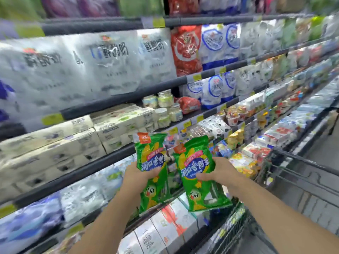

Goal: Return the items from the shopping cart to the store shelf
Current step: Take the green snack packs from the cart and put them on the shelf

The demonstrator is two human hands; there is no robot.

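Two green snack bags with a corn cartoon are held up in front of the store shelf. My left hand grips the left green bag by its middle, thumb across the front. My right hand grips the right green bag at its right edge; this bag tilts a little to the right. The two bags nearly touch side by side. The shopping cart stands at the lower right, its dark wire rim just right of my right forearm.
The refrigerated shelving runs from left to far right in several tiers: large white milk bags on top, white cartons below, jars, red and blue bags, yoghurt cups. Boxed cartons fill the lowest tier under my hands. The aisle floor lies at right.
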